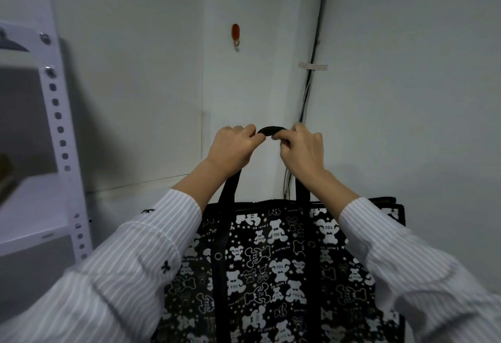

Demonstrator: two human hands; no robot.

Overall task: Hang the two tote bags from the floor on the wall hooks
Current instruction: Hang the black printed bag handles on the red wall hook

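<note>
Between the two raised hands arched the black handle (271, 130) of a bear-print tote bag (279, 269); the left hand (233, 147) and right hand (301, 147) each gripped it with curled fingers, a short gap between them. Well above the hands, a red wall hook (235, 35) sat bare, with a white perforated shelf post (61, 131) far to the left hand's side

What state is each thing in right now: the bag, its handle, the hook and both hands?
tote bag, held up by its handle, not yet on the hook
handle, top loop stretched between the two hands, below the hook
wall hook, bare, nothing hanging on it
left hand, grips the handle's left side
right hand, grips the handle's right side
</note>
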